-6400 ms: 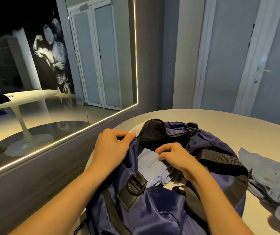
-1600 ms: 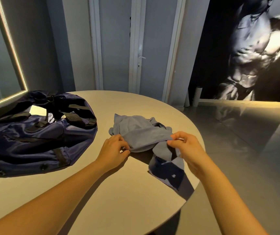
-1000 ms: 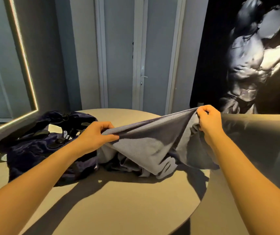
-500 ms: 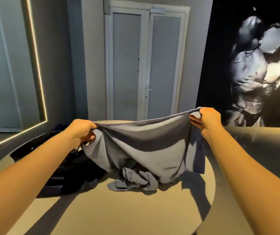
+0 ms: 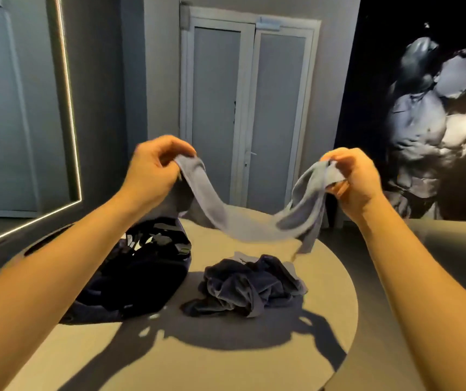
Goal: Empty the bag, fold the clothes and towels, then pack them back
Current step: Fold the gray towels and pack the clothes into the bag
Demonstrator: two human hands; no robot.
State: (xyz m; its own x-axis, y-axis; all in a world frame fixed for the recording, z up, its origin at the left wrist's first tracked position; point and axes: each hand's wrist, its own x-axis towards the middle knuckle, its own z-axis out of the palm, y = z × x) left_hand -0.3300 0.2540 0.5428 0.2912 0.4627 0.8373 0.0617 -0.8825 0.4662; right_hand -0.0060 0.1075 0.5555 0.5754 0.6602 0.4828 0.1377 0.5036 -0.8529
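Left hand (image 5: 152,167): we pinch one end of the grey cloth (image 5: 243,224) between thumb and curled fingers, raised above the bag (image 5: 141,277).
Right hand (image 5: 350,176): we grip the other end, bunched in our curled fingers, high up and to the right of the bag.
Grey cloth: it sags slack between our two hands, in the air above and to the right of the bag; a loose end dangles on its right side.
Bag: dark blue and slumped, straps on top; we cannot tell whether its mouth is open.
Pile of clothes (image 5: 248,286): a dark crumpled heap just right of the bag, under the hanging cloth; we cannot tell whether they touch.
Table (image 5: 226,362): round and pale, under the bag and the pile.
Double door (image 5: 248,108): pale, on the wall behind the bag.
Mirror (image 5: 14,108): left of the bag, with a lit edge.
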